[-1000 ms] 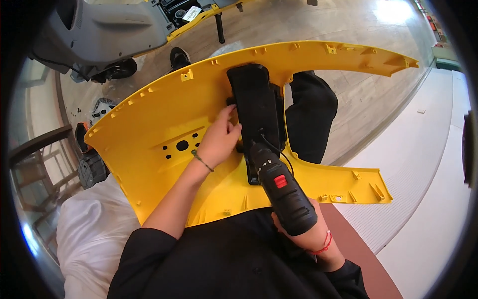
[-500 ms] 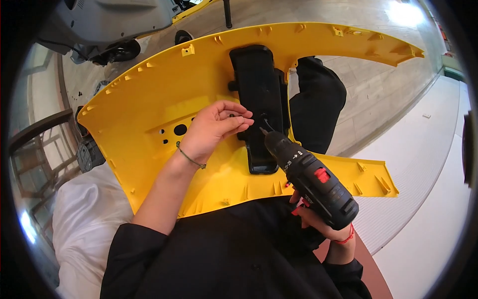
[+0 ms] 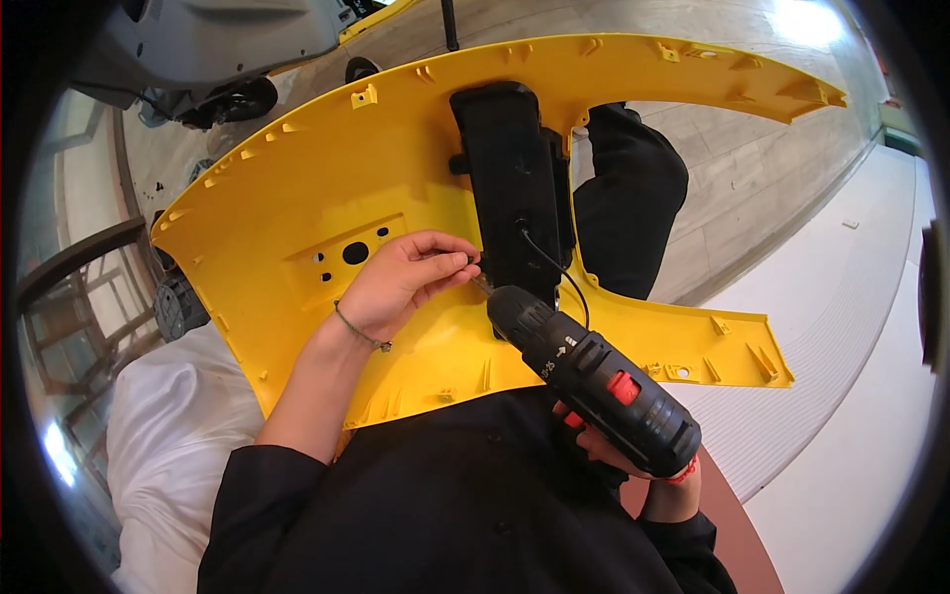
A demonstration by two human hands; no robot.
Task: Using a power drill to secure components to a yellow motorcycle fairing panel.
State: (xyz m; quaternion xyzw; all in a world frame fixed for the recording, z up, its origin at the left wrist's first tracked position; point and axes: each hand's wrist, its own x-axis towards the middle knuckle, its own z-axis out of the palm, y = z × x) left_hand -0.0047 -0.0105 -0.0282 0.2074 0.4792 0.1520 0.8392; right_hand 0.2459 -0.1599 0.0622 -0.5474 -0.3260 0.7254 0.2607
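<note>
My right hand [image 3: 606,447] grips a black cordless drill [image 3: 604,381] with red parts, its bit aimed up and left. At the bit's tip, the thumb and fingers of my left hand [image 3: 406,277] are pinched on a tiny dark piece, apparently a screw [image 3: 470,259], mostly hidden by the fingers. Beneath both hands lies a large curved yellow plastic panel [image 3: 327,148], its ribbed inner side up. A long black plastic part [image 3: 505,148] sits across the panel, with a thin black cable [image 3: 554,259] coming out of it and curving down behind the drill.
A grey machine [image 3: 223,49] with black wheels stands on the floor at the far left. White cloth [image 3: 168,426] lies at my left. A ribbed white surface [image 3: 792,366] runs along the right, with a small pale piece [image 3: 850,224] on it. My black-trousered leg [image 3: 633,198] shows beyond the panel.
Both hands have moved left and down, away from the middle of the black part. The drill's bit now meets the left fingertips, and more of the cable shows. The panel has shifted slightly.
</note>
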